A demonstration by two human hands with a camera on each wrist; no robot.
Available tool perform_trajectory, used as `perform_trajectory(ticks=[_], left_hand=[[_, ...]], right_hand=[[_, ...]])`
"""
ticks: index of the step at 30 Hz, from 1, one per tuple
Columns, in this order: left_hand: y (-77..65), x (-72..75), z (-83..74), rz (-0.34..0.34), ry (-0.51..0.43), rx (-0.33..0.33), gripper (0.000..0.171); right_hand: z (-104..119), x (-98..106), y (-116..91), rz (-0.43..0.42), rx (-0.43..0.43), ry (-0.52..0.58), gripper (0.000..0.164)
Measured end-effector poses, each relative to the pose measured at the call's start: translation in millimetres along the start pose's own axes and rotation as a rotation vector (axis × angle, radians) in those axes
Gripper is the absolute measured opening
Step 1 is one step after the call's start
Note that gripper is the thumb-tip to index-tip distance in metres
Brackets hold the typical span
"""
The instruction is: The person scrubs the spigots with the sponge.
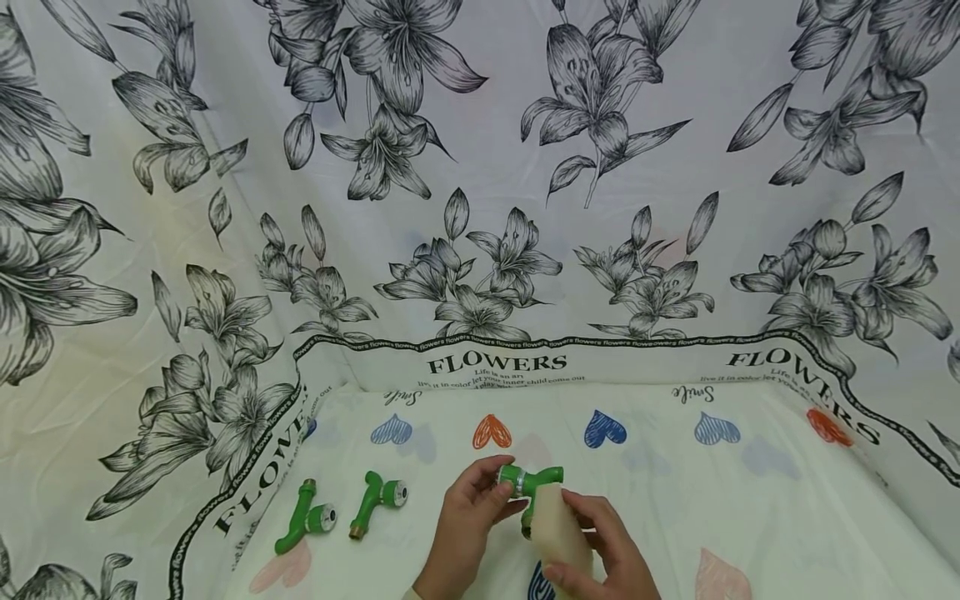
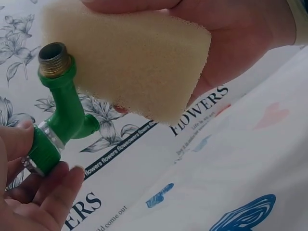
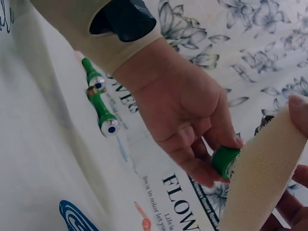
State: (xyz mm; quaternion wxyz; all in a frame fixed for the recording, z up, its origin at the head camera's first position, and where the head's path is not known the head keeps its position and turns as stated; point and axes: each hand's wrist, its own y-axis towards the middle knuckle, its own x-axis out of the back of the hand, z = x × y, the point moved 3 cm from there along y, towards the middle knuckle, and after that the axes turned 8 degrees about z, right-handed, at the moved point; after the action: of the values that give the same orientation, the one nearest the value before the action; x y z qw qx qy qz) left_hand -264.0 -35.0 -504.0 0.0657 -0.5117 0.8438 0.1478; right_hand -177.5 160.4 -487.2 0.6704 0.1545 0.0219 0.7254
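From where I stand, the green tap (image 1: 536, 481) is held up at the lower middle of the head view, above the white cloth (image 1: 840, 517). The left hand (image 1: 467, 525) has a closed grip, thumb and fingers pinching the tap by its knob end. The right hand (image 1: 618, 554) clasps a pale sponge (image 1: 558, 533) between thumb and fingers, beside the tap's threaded end (image 2: 55, 62); whether they touch I can't quite tell. Two more green taps, one (image 1: 303, 521) and another (image 1: 371, 504), lie at lower left, well apart from the hands.

To wipe it well, I'd keep that knob pinch firm, bend the sponge round the pipe rather than dabbing with its flat side, and go lightly over the threads, which could snag the foam.
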Motion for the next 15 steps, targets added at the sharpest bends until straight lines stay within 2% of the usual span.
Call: perform_trajectory(ticks=[8,15], left_hand=[[-2.7,-3.3,-6.8,0.002,-0.044,0.064,0.038],[-6.0,-7.1,-5.1,0.073,-0.058,0.070,0.043]], right_hand=[[-4.3,9.9,4.3,-0.030,0.104,-0.067,0.066],[-10.7,18.7,7.9,-0.097,0.130,-0.167,0.069]])
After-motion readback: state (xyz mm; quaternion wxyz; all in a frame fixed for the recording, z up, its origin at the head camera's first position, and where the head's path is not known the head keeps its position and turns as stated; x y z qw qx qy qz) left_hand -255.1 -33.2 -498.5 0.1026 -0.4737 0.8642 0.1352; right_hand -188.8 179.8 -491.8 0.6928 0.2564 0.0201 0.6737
